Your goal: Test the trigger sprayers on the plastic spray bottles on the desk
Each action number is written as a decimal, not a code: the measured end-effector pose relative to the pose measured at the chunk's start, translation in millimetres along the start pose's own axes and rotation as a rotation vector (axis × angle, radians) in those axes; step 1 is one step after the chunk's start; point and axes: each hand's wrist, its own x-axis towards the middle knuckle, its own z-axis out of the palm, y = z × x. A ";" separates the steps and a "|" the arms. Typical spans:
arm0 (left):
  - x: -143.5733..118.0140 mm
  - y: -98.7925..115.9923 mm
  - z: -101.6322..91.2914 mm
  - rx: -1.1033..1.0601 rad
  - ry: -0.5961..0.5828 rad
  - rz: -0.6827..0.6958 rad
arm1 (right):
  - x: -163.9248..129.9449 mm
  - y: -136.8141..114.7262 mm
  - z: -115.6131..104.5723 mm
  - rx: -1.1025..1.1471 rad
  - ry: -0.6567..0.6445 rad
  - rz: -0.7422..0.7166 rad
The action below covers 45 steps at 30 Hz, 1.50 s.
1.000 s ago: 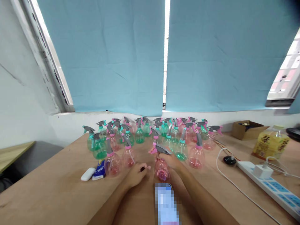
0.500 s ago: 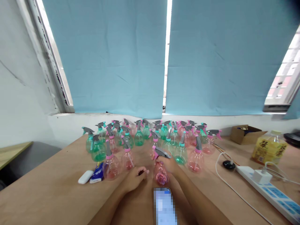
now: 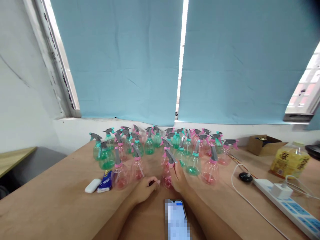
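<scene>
A pink spray bottle (image 3: 167, 181) with a grey trigger head stands upright on the table in front of me. My right hand (image 3: 179, 179) lies along its right side, fingers stretched out and touching it rather than wrapped round it. Left of this bottle, my left hand (image 3: 147, 189) rests on the table, its fingers loosely curled with nothing seen in them. Beyond it stand two more pink spray bottles, a nearer one (image 3: 121, 176) and one (image 3: 138, 168) closer to the middle. A green spray bottle (image 3: 193, 164) and another pink bottle (image 3: 210, 171) are to the right of my right hand.
Several more green and pink spray bottles crowd toward the wall. A phone (image 3: 177, 218) lies between my forearms. At left are a white case (image 3: 93, 185) and a blue packet (image 3: 105, 181). A power strip (image 3: 287, 203), cable, cardboard box (image 3: 263, 146) and yellow-labelled jug (image 3: 290, 160) occupy the right.
The pink bottle, tilted in my right hand before, now stands upright slightly farther away. My right hand's fingers have loosened from its neck and straightened. The left hand has hardly moved.
</scene>
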 end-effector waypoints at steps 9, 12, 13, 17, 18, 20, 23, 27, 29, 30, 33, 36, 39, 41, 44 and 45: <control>-4.7 6.9 1.5 0.012 -0.003 0.007 | -5.2 7.7 5.8 -0.269 -0.054 -0.014; -5.4 5.0 3.2 -0.023 0.016 0.009 | -4.9 9.0 8.2 -0.301 -0.114 -0.041; -5.5 3.7 4.2 -0.030 0.023 0.008 | -4.6 10.0 9.4 -0.288 -0.132 -0.058; -5.7 -2.5 8.2 -0.049 0.042 0.024 | -3.7 14.7 14.2 -0.191 -0.174 -0.054; -5.7 -3.8 8.9 -0.054 0.047 0.032 | -3.6 15.1 14.9 -0.166 -0.186 -0.036; -5.8 -5.6 9.8 -0.070 0.052 0.045 | -3.4 14.2 15.5 -0.114 -0.205 -0.004; -6.2 -7.0 10.0 -0.092 0.054 0.050 | -3.7 10.2 15.2 -0.044 -0.196 0.029; -7.0 -8.5 9.2 -0.068 0.079 0.034 | -7.2 8.1 17.1 0.012 -0.214 0.069; -6.9 -10.0 9.2 -0.075 0.079 0.035 | -10.1 9.2 19.4 0.035 -0.235 0.073; -6.7 -11.0 9.4 -0.088 0.073 0.035 | -11.4 9.8 20.6 0.041 -0.242 0.072; -5.5 -15.4 10.8 -0.129 0.053 0.027 | -14.1 10.5 22.8 0.038 -0.266 0.075; -4.0 -19.7 12.0 -0.177 0.052 0.022 | -13.3 9.5 21.9 0.040 -0.282 0.076; -3.2 -20.0 11.1 -0.249 0.055 -0.010 | -8.0 8.4 18.0 0.045 -0.249 0.058; -3.1 -17.3 9.4 -0.284 0.050 -0.049 | -0.6 7.4 13.5 -0.006 -0.147 0.047; -2.8 -11.7 7.1 -0.312 0.055 -0.080 | 18.3 4.2 4.8 -0.133 0.094 0.040; -2.6 -10.3 6.7 -0.318 0.056 -0.082 | 26.8 2.8 2.0 -0.165 0.154 0.024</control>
